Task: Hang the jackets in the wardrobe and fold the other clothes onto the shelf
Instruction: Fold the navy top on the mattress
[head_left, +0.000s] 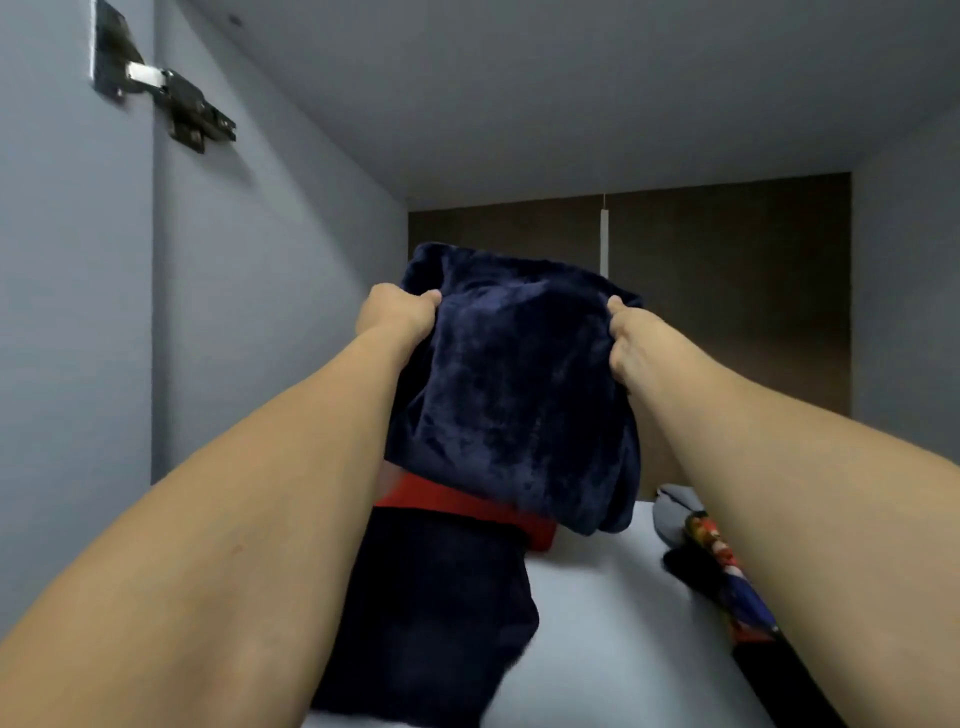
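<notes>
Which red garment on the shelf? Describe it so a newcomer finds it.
Start at the pale wardrobe shelf, left half. The red garment lies there sandwiched: on a dark folded cloth, under the plush navy bundle both hands hold. It's the only bright red strip among dark fabrics.

A folded navy velvety garment (509, 395) hangs lifted above the shelf (597, 623), over a red folded piece (467, 504) stacked on a dark navy one (436, 613).

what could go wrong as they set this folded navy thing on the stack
The navy fleece bundle, gripped by the left hand and right hand, may unfold if released early. It could also shove the red garment off the dark pile, or sag onto the patterned item beside it.
</notes>
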